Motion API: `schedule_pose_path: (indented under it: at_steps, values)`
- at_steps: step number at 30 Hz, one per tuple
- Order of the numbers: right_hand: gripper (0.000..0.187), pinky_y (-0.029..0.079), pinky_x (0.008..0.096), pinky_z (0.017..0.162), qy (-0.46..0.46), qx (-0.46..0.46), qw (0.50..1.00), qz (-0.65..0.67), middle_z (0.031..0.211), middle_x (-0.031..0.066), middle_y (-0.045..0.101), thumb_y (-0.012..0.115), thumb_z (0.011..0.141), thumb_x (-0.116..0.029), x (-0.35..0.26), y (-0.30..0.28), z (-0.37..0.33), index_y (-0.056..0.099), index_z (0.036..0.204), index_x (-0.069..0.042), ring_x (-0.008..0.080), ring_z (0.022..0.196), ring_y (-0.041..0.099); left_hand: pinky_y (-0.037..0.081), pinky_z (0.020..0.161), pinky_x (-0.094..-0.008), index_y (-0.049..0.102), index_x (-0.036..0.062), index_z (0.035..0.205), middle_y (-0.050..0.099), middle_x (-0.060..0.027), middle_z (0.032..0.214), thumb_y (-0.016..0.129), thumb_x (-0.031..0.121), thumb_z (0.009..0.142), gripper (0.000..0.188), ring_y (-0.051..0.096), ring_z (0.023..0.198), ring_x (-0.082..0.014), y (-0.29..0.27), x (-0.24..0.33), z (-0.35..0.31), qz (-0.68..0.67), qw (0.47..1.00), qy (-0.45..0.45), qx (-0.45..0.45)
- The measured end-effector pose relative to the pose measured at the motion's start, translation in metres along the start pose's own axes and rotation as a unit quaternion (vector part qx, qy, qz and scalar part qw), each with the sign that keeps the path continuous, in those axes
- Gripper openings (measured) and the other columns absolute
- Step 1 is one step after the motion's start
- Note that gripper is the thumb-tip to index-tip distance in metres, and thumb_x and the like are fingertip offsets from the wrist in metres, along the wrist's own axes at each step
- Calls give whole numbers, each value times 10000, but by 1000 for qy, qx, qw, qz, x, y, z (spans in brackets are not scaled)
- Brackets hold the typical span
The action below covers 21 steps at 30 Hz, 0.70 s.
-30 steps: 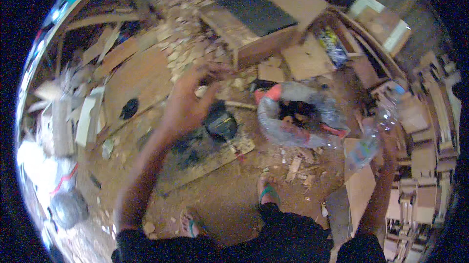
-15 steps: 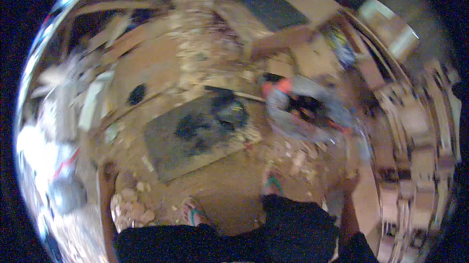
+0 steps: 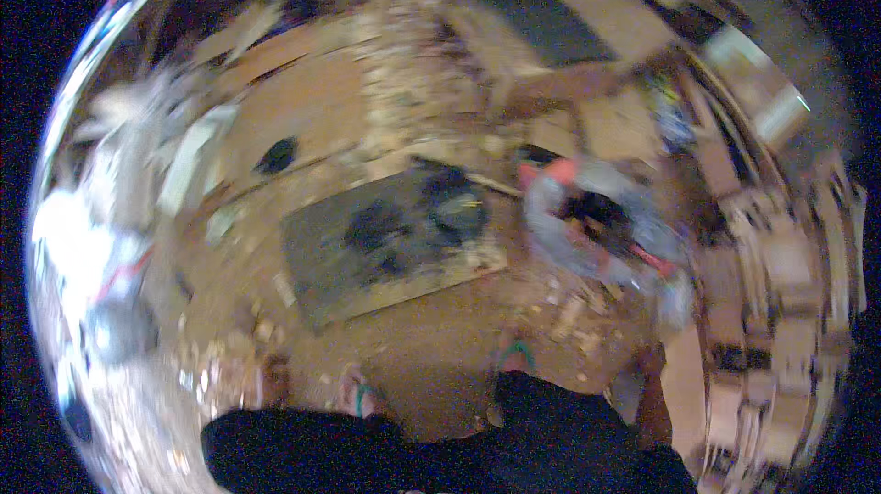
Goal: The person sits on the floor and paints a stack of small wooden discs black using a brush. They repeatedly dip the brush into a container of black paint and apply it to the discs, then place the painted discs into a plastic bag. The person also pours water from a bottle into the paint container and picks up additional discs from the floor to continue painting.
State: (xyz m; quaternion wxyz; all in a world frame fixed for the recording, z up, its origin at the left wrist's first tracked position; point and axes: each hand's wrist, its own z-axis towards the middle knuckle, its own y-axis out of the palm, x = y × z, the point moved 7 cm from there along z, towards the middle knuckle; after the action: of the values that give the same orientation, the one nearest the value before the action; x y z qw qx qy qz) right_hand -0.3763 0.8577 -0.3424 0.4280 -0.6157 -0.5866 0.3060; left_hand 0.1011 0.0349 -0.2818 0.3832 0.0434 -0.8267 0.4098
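My left hand (image 3: 273, 378) hangs low beside my left knee, over wood chips, its fingers smeared by motion. On the right, my right hand (image 3: 648, 364) is down near the right knee, blurred against the brown floor. Neither hand shows a held thing clearly. In front of me a grey-green board (image 3: 317, 260) lies on the ground, with dark patches and a dark, blurred object (image 3: 459, 214) on its far right part. Right of it, nearest my right hand, sits an open pale plastic bag (image 3: 560, 251) with red parts and dark things inside.
Teal-strapped sandals (image 3: 362, 395) are on my feet. Wood chips (image 3: 413, 53) litter the ground ahead. Stacked wooden blocks (image 3: 789, 319) line the right side. Flat brown panels (image 3: 317, 95) and a dark round object (image 3: 276, 156) lie far left; pale bundles (image 3: 128, 173) stand nearer.
My left hand has swung inward and lower, closer to my left knee. The whole view has shifted, so the board and bag appear farther right. My right hand stays near the right knee.
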Motion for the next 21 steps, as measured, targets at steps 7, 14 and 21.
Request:
schedule_pose_path:
  at_steps: [7,14,21]
  values:
    - [422,459,451,869,-58,51,996,-35,1088,199,622,514,913,-388,-94,-42,3,608,1114,-29,356,1000,591,489,633,-319,656,93,1015,641,-74,849,626,144,781,240,611,715,-176,-7,-37,-27,1,998,-49,49]
    - [430,442,445,894,-193,139,971,-26,1145,199,596,500,929,-383,-194,-177,-57,594,1151,-27,350,1050,564,494,662,-358,664,93,985,635,-104,869,630,145,795,200,627,738,-242,-33,-61,-67,22,984,-94,152]
    - [439,424,438,919,-310,191,930,-56,1203,199,570,486,945,-378,-268,-313,-162,580,1188,-25,345,1100,537,490,715,-422,655,56,934,616,-161,867,611,136,832,137,620,739,-320,-99,-73,-91,-25,942,-63,329]
